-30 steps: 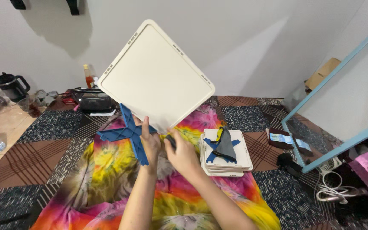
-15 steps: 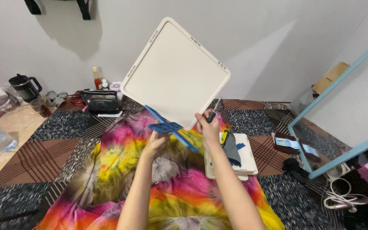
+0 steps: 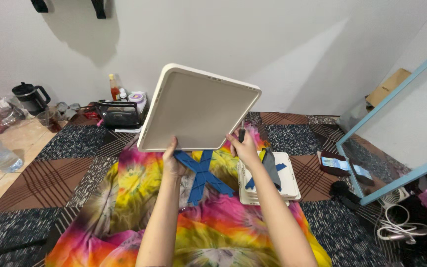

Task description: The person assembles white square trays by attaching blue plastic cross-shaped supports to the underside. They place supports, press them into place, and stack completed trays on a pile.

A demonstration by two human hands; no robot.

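The panel (image 3: 198, 109), a cream square with rounded corners, is held up between both hands, tilted so its flat face meets the camera. The left hand (image 3: 173, 160) grips the lower left edge, fingers (image 3: 172, 146) curled over the rim; just below them hangs the blue cross (image 3: 202, 174), seemingly caught under the same hand, though the contact is hidden. The right hand (image 3: 244, 148) steadies the lower right edge while its fingers pinch a dark screwdriver (image 3: 241, 133) upright, tip against the rim. Right of these fingers lies a stack of like panels (image 3: 273, 185) on the floor, over a tie-dye cloth (image 3: 124, 198). Half a second earlier the panel stood higher, diamond-wise on one corner; it is now lowered and leaned back, the cross dropped beneath it.
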